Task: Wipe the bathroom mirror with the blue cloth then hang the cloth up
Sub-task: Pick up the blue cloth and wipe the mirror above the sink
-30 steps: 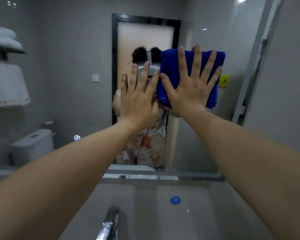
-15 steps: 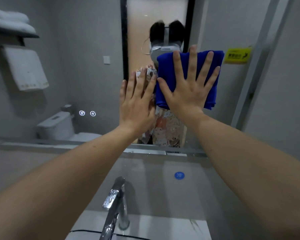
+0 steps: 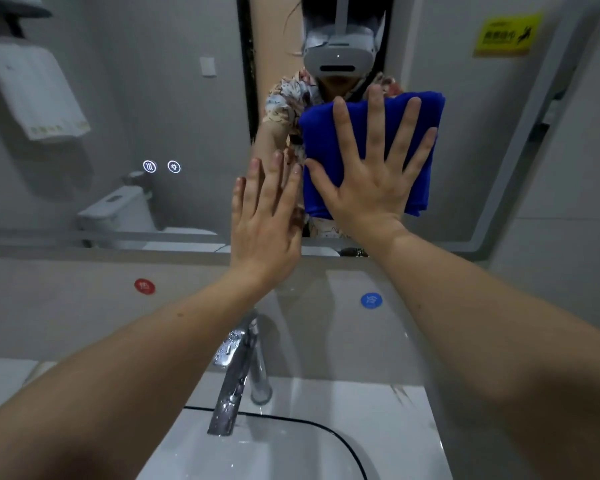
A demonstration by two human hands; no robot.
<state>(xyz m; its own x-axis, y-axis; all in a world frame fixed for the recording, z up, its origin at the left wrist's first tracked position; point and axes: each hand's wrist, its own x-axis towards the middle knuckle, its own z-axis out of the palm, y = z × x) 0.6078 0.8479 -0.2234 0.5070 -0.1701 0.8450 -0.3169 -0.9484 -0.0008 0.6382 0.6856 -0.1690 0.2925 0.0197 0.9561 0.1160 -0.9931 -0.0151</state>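
The blue cloth, folded, lies flat on the mirror low at its centre, long axis running 12 to 6 o'clock. I have the right hand spread wide over it, fingers straight, pressing it to the glass. The left hand, flat with fingers close together and holding nothing, sits just beside at 8 o'clock. The right hand is the nearer. I judge wiping unfinished. The yellow sign at 1 o'clock is unreadable; the red sticker and blue sticker each bear one character.
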